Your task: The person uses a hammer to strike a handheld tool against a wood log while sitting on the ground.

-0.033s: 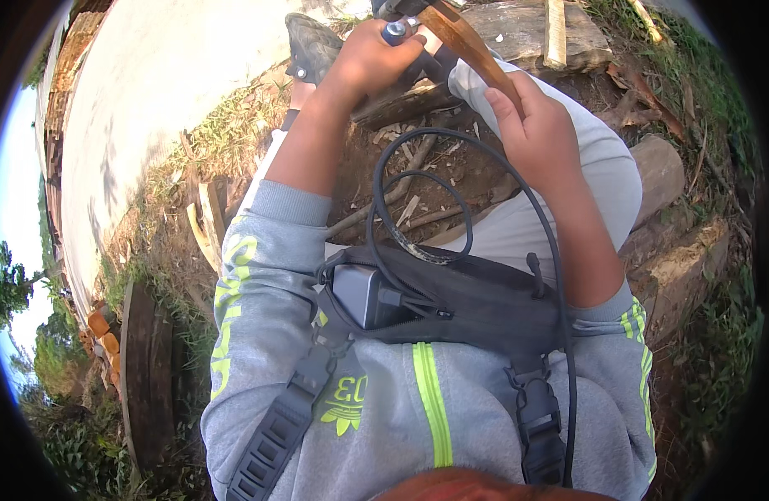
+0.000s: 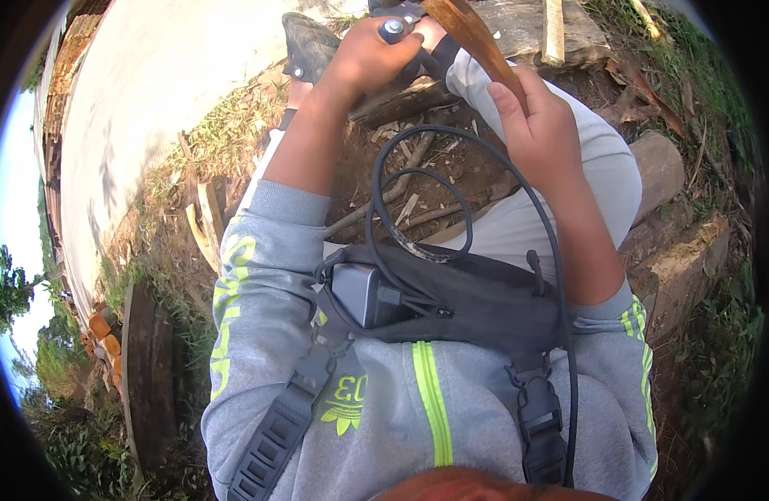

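Note:
My left hand (image 2: 366, 60) is closed around the blue handle of a chisel (image 2: 392, 30). The handle's round metal cap points up toward me, while the blade is hidden below the fist. In my right hand (image 2: 541, 125) is the brown wooden handle of a hammer (image 2: 474, 40), slanting up and to the left. Its head lies past the top edge of the view. The hammer's handle passes to the right of the chisel's cap, apart from it.
Behind the hands lies a weathered log (image 2: 530, 37) with a pale wood strip (image 2: 553, 32) on it. Wood chips (image 2: 409, 207) and sticks litter the soil between my legs. A black cable (image 2: 374, 179) loops up from the waist pouch (image 2: 484, 296). More logs (image 2: 656, 175) lie at right.
The hammer has shifted up and away from the chisel's cap, so its dark head has left the view. My left hand and the chisel have barely moved.

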Available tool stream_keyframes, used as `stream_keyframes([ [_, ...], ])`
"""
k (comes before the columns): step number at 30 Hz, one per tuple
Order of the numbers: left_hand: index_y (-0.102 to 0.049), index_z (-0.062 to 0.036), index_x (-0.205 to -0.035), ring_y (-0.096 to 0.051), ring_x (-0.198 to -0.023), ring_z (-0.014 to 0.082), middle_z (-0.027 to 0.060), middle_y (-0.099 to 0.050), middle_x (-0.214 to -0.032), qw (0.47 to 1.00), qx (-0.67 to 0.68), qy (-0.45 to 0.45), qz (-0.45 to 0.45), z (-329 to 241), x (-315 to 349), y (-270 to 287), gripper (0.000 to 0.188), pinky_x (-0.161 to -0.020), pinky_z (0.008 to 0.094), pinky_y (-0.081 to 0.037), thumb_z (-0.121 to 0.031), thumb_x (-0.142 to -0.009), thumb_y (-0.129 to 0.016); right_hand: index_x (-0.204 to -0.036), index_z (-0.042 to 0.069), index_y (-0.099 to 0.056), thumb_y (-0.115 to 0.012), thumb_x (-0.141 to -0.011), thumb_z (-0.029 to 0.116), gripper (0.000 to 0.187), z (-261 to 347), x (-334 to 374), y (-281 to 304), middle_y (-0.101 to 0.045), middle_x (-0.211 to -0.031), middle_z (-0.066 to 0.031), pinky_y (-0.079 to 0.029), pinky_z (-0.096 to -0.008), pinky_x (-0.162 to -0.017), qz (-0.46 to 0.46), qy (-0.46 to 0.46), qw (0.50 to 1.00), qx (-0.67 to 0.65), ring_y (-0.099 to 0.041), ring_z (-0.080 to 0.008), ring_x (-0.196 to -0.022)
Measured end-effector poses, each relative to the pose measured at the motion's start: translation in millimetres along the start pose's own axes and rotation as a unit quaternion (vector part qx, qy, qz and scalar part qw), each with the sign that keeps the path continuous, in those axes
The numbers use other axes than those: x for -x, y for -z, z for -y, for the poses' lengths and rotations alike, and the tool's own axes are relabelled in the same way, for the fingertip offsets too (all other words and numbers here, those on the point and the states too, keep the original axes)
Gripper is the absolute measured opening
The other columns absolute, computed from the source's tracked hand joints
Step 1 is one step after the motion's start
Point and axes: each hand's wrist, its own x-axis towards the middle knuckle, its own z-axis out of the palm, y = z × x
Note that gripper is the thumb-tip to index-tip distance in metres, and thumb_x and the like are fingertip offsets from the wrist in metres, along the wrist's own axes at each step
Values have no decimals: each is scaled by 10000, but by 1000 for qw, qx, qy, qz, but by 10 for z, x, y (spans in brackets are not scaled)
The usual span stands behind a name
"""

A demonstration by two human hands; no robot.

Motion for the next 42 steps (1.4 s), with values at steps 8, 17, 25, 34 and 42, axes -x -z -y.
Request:
stream_keyframes([
  [8,-686,-59,-842,-558,-641,98,-12,-604,-661,1000,8,10,8,-59,13,-33,277,-590,314,-458,-326,-908,-721,-1136,38,-645,-596,-1070,341,315,-195,100,-78,-645,-704,-130,-496,-393,-638,-10,-7,999,-44,-667,-304,-659],
  [17,-705,-37,-906,-643,-719,180,70,-677,-746,998,-55,-3,32,-70,-23,-52,336,-689,360,-514,-372,-901,-719,-1120,39,-648,-607,-1059,312,283,-181,144,-89,-643,-689,-136,-501,-402,-637,-61,31,994,-82,-671,-342,-666],
  [25,-654,-40,-808,-563,-640,153,43,-595,-671,995,-93,-31,17,-62,44,-127,395,-619,359,-469,-406,-940,-729,-1106,45,-649,-610,-1061,313,274,-333,259,-97,-653,-716,-127,-502,-400,-647,-67,-3,993,-92,-669,-315,-666],
  [34,-702,-36,-885,-629,-703,273,120,-659,-761,962,-169,-156,-148,6,50,-290,379,-676,419,-507,-404,-902,-792,-1116,35,-645,-616,-1058,310,283,-392,340,-67,-656,-742,-129,-505,-392,-660,-55,10,996,-76,-678,-300,-692],
  [42,-591,9,-1286,-707,-741,276,114,-695,-746,959,-169,40,-224,-46,634,-409,629,-706,393,-551,-437,-896,-804,-1103,6,-612,-580,-1075,365,361,-427,381,-51,-635,-769,-97,-497,-343,-683,-47,12,999,-20,-631,-195,-704],
])
